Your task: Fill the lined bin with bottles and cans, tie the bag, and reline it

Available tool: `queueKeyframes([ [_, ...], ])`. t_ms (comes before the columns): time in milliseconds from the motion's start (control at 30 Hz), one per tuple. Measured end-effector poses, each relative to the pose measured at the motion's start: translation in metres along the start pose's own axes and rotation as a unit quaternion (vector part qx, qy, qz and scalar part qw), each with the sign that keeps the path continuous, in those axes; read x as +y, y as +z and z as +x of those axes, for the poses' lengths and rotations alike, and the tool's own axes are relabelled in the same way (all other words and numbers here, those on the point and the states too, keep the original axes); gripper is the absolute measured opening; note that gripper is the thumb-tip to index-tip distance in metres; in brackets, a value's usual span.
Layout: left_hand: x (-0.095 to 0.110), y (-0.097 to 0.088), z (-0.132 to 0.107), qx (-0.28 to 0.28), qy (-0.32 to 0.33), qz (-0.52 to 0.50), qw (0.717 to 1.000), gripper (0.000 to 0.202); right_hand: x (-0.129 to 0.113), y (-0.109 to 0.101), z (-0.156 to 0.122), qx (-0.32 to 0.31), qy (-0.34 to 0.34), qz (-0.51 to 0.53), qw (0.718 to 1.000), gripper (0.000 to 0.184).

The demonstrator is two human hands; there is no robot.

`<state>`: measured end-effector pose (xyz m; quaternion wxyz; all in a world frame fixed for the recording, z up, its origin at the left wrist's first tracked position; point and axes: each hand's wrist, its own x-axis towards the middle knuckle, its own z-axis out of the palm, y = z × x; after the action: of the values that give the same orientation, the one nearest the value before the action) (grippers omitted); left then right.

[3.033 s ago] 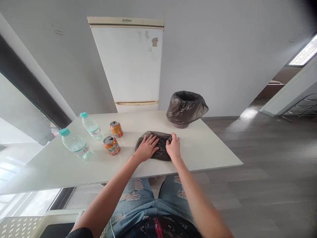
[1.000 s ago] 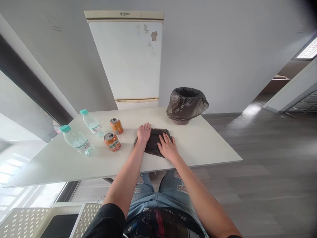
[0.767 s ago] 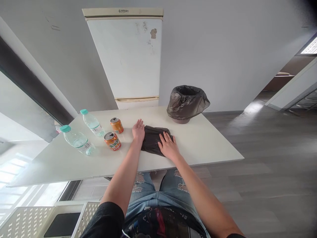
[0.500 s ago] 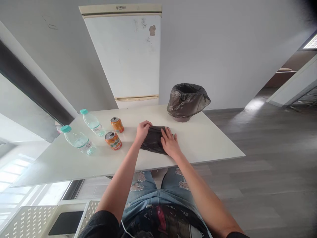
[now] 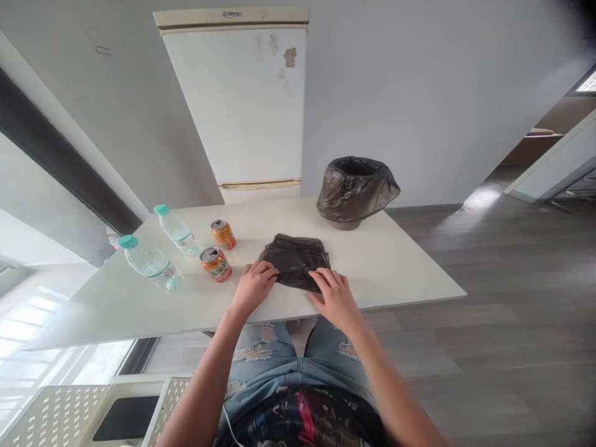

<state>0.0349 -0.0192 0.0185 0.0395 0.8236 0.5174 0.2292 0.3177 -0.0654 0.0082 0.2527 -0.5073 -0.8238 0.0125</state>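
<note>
Lying on white flat desk (image 5: 386, 267), straight ahead, seemingly longer side-to-side: crumpled black plastic bag (image 5: 295, 253) | at near-left corner: left hand (image 5: 252, 287), fingers curled, hold impossible to tell | at near-right edge, equally near: right hand (image 5: 336, 297), thumb apart, touching without visible grip

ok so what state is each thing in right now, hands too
bag: lying flat, wrinkled
left hand: fingertips on bag
right hand: fingertips on bag
near bottle: upright, capped
far bottle: upright, capped
near can: upright, opened
far can: upright, opened
bin: upright, lined
fridge: doors shut
</note>
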Motion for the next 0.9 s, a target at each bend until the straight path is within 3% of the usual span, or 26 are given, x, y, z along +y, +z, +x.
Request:
queueKeyframes([
  [67,0.000,0.000,-0.006,-0.024,0.013,-0.023,0.999,0.030,0.007,-0.004,-0.005,-0.015,0.014,-0.015,1.000,0.050],
  [233,0.009,-0.005,-0.024,-0.071,0.033,-0.028,0.997,0.050,0.033,-0.016,-0.008,-0.067,-0.009,0.014,0.998,0.037],
  [400,0.031,-0.017,-0.055,-0.089,0.069,0.017,0.994,0.071,0.030,-0.025,-0.033,-0.079,-0.059,0.032,0.995,0.037],
  [533,0.038,-0.016,-0.076,-0.068,0.079,0.029,0.994,0.048,0.024,-0.024,-0.054,-0.085,-0.066,0.051,0.993,0.060],
  [733,0.037,-0.012,-0.076,-0.063,0.051,-0.055,0.995,0.026,0.020,-0.025,-0.054,-0.037,-0.080,0.099,0.991,0.022],
  [900,0.037,-0.017,-0.046,-0.004,-0.037,-0.145,0.989,0.024,0.011,-0.034,-0.025,-0.004,0.040,0.239,0.970,0.035],
])
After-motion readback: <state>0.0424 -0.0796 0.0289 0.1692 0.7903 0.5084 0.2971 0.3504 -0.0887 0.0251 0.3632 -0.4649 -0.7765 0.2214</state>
